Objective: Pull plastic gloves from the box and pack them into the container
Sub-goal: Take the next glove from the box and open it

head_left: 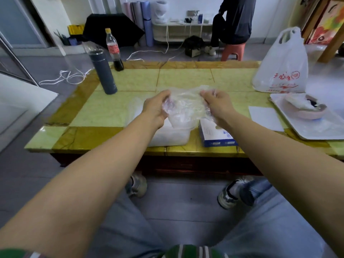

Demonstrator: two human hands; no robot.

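Gripping a crumpled bunch of plastic gloves (183, 105) between them, the left hand (156, 108) and right hand (216, 105) hold it above the container (173, 135) (glove box (216, 135) just beside).

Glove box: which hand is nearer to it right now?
Right. The right hand grips the plastic gloves just over the glove box at its far end. The left hand grips their other side over the container, left of the box.

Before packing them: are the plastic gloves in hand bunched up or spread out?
Spread out, though wrinkled: the plastic gloves stretch as a sheet between the left hand and right hand, each gripping one side.
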